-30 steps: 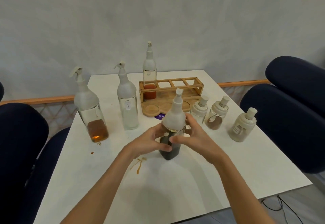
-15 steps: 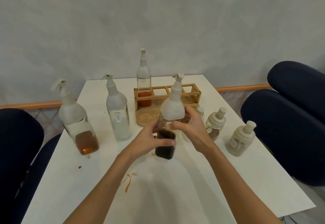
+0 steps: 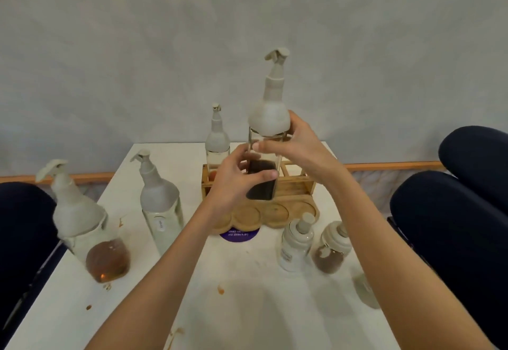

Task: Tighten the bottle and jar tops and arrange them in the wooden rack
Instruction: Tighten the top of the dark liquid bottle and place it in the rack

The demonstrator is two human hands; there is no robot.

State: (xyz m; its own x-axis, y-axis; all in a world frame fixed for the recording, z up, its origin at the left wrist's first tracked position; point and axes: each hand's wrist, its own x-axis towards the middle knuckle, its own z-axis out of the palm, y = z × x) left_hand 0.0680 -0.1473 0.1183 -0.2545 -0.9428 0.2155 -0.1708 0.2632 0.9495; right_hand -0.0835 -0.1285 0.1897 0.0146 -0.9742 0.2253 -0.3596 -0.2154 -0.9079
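Head view: both hands hold the dark-liquid bottle off the surface at the centre of the frame, in front of the wooden rack. The left grip is wrapped round the lower glass body, thumb across the front. The right grip clasps the shoulder just under the white pump top, thumb lying on the glass. The bottle is nearly upright, and its base sits level with the rack's front rail; whether it is already over a slot cannot be told.

One red-liquid bottle stands in the rack's leftmost compartment. At lower left stand an amber bottle and a clear bottle; two small jars sit at lower right, in front of the rack's round recesses.

The step looks like seating this bottle in a compartment beside the red one. Whether its top is tight does not show, so a firm twist by the right grip against the left would be wise first. Then square the base to the opening and lower it straight, with no tilt. The left grip should slide up the glass before the rails close in on its fingers. The right grip at the shoulder can steer the bottle clear of its neighbour.
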